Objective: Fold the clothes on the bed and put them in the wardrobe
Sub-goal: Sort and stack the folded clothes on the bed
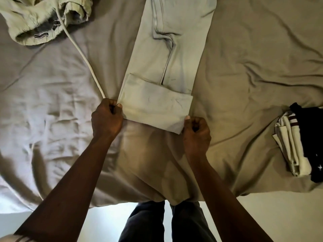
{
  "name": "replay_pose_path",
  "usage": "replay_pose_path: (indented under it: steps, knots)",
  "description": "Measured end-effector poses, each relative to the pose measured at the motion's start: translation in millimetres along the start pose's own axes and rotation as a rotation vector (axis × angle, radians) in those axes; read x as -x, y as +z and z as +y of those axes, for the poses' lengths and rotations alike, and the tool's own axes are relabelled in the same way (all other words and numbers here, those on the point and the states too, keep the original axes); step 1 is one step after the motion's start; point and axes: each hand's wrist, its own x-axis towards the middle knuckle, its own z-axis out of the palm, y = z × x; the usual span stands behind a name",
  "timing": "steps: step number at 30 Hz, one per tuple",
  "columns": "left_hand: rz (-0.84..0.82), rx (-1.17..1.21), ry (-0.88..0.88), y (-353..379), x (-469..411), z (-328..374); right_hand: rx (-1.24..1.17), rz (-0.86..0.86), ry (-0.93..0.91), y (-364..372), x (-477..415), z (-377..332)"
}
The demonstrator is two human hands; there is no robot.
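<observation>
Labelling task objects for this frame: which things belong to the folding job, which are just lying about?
In the job: pale beige cloth trousers, gripped by left hand and right hand; crumpled pale green garment; folded cream and navy stack.
Lying about: long white cord; creased grey bedsheet.

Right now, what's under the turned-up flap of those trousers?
The trouser legs themselves, lying flat on the bed sheet. Left hand and right hand grip the flap at its near corners. Anything inside the fold is covered.
</observation>
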Motion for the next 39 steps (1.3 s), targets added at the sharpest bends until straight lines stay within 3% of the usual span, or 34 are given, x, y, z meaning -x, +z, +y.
replay_pose_path:
  steps: [5, 10, 19, 22, 27, 32, 36, 39]
  knots:
    - [-0.049, 0.346, -0.072, -18, 2, -5, 0.13, -0.216, -0.074, -16, 4, -20]
    - [-0.207, 0.618, 0.033, -65, -4, 46, -0.377, -0.39, 0.026, -49, -18, -74]
    - [-0.494, 0.638, -0.056, -57, -115, 186, -0.512, -0.381, 0.097, -40, -117, -177]
    - [-0.409, 0.535, -0.071, -33, -138, 191, -0.382, -0.212, 0.001, -18, -144, -175]
    - [0.012, 0.027, -0.056, 13, -107, 146, 0.006, -0.19, -0.016, 1, -133, -124]
    - [0.037, -0.118, 0.017, 34, -89, 114, 0.099, -0.055, -0.126, 17, -112, -95]
    - [0.044, -0.057, 0.07, 26, -94, 113, -0.055, 0.107, -0.103, 23, -109, -100]
    - [0.019, -0.003, 0.111, 22, -91, 106, 0.001, 0.1, -0.161, 25, -112, -102]
